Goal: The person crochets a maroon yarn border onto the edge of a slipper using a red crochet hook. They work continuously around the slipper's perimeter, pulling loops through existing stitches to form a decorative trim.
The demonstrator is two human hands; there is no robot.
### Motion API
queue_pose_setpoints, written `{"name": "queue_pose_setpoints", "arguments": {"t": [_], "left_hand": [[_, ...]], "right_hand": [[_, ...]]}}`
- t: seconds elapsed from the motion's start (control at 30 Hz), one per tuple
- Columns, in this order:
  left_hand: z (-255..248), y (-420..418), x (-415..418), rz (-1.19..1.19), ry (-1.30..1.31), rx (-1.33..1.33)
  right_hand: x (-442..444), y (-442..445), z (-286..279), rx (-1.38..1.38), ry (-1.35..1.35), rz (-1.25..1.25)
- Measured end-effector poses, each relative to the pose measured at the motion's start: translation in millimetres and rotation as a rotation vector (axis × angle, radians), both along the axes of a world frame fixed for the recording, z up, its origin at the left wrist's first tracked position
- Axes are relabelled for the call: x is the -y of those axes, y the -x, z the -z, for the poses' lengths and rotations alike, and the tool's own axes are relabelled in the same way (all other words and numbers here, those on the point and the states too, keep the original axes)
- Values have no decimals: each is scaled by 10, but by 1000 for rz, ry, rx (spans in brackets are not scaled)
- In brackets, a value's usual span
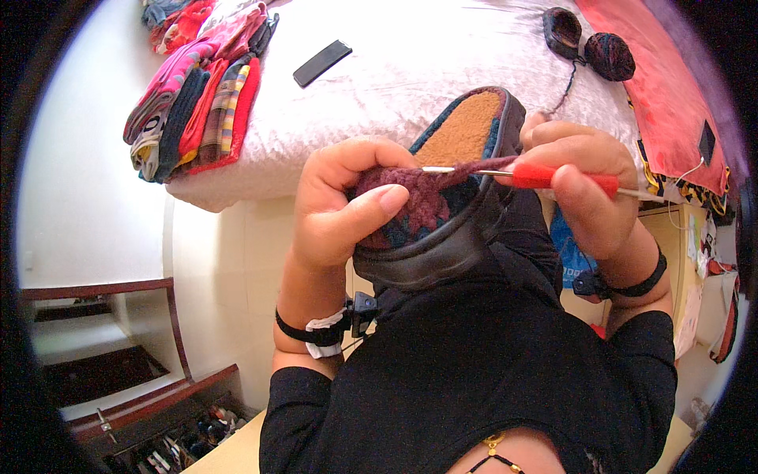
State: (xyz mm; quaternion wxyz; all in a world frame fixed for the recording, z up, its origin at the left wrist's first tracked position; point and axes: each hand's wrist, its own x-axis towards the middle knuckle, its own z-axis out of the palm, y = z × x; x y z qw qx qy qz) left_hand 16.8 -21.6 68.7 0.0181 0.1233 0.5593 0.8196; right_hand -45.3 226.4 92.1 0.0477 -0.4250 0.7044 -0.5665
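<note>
My left hand (355, 201) grips the crocheted upper (420, 198) of a slipper, in maroon and teal yarn, above its black sole (426, 260). The slipper's tan fleece insole (459, 130) faces up. In my right hand (580, 160) is a crochet hook (536, 176) with a red handle, its metal shaft pointing left at the maroon stitches. Maroon yarn (494, 164) runs from the stitches to my right fingers. A dark strand leads from my right hand up to a yarn ball (610, 56) and another slipper (561, 31) on the bed.
Before me is a bed with a pale plush cover (379, 53). A black phone (323, 63) lies on it, with folded clothes (201, 112) at the left edge. A red cloth (669, 106) covers the right side. An open-fronted cabinet (172, 284) stands at lower left.
</note>
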Motion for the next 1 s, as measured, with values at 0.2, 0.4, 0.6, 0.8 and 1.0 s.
{"name": "queue_pose_setpoints", "arguments": {"t": [0.2, 0.4, 0.6, 0.8, 1.0], "left_hand": [[-1, -8, 25, -7, 63, -4], [-6, 21, 0, -38, 211, -40], [-7, 28, 49, -53, 307, -80], [-39, 45, 7, -85, 303, -154], [-22, 63, 25, -74, 333, -125]], "right_hand": [[17, 26, 55, 14, 89, -3], [34, 40, 33, -39, 47, -57], [58, 38, 60, -195, 87, -7], [66, 54, 35, -709, 15, 195], [27, 44, -105, -684, -76, 113]]}}
